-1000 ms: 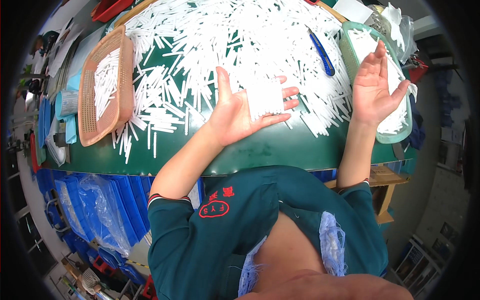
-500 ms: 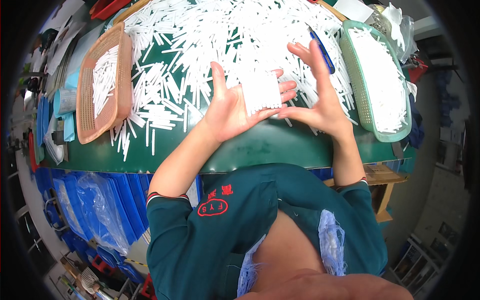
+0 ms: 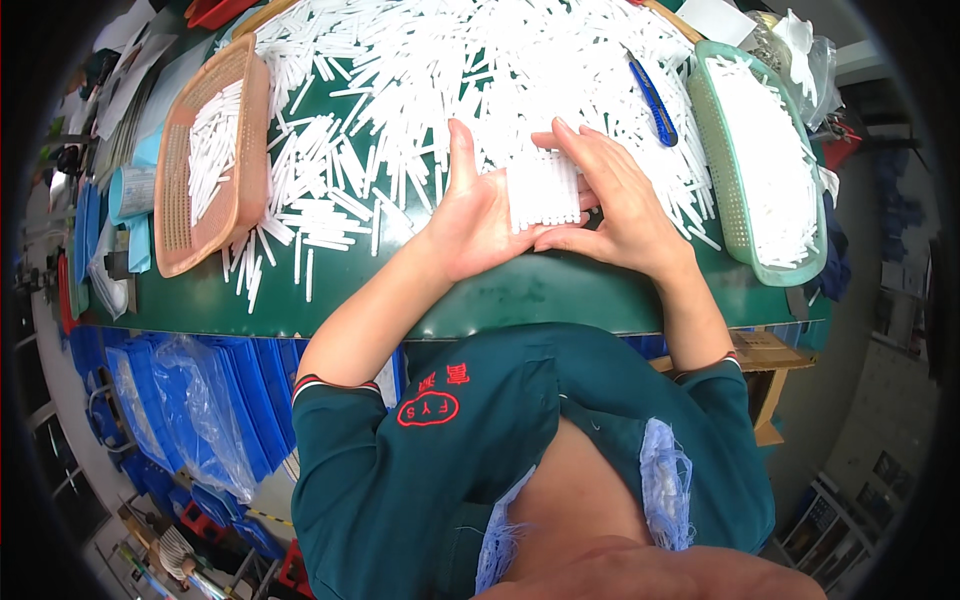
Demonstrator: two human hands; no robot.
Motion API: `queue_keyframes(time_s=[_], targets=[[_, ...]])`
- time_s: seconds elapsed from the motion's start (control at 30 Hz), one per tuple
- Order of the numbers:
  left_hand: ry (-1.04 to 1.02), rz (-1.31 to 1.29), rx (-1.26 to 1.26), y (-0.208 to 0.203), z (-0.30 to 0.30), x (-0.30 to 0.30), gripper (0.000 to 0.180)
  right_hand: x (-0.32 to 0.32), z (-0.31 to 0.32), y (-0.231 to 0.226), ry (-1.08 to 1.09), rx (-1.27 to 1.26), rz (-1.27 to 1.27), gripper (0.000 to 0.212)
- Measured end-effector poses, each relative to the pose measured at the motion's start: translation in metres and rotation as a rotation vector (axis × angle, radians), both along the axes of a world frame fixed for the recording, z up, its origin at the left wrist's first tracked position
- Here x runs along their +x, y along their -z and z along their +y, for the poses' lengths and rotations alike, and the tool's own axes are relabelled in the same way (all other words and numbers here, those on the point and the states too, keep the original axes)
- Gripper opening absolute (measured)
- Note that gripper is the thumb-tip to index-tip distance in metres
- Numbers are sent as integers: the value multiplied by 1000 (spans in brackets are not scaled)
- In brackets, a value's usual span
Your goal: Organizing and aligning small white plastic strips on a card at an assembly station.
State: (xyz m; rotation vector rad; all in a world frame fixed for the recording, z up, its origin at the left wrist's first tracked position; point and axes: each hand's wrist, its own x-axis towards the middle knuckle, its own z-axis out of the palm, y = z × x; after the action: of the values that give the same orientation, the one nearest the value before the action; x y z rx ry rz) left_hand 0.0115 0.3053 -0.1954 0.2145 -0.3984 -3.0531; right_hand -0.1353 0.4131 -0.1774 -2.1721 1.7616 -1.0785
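A neat row of short white plastic sticks point(image 3: 543, 192) lies side by side across the palm of my left hand point(image 3: 470, 232), which holds it from beneath. My left thumb points up and away from the row. Around the row's right side curves my right hand point(image 3: 630, 205), its fingertips by the far ends of the sticks and its thumb by the near ends. Part of my left fingers is hidden behind the sticks and my right hand. Beyond both hands spreads a large heap of loose white sticks point(image 3: 420, 75) on the green table point(image 3: 480, 305).
An orange-pink basket point(image 3: 255, 160) with white sticks stands tilted at the left. At the right is a green basket point(image 3: 735, 190) full of sticks. A blue utility knife point(image 3: 652, 100) rests on the heap beside it. Blue folded sheets point(image 3: 240, 400) are below the table's left edge.
My right hand has moved in from spread fingers to close around the row's right side. The left hand has shifted slightly right with the sticks.
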Motion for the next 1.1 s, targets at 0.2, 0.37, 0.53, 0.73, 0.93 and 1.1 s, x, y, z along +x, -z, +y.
queue_keyframes(time_s=[0.2,0.37,0.53,0.73,0.93,1.1], targets=[[-20,-114,-35,-5,4,-1,107,3,-1,2,20,-78,135,88],[-18,-133,-75,-4,5,-3,108,9,-2,-1,39,-107,99,75],[-5,-169,-88,-4,7,-4,108,11,-3,2,33,-99,127,75],[-62,-132,-69,-8,2,-2,112,3,-1,-2,55,-127,36,82],[-25,-44,53,-14,-8,5,119,-13,2,-11,71,-85,138,84],[-2,-3,35,-11,-10,6,119,-8,4,-13,41,-9,247,75]])
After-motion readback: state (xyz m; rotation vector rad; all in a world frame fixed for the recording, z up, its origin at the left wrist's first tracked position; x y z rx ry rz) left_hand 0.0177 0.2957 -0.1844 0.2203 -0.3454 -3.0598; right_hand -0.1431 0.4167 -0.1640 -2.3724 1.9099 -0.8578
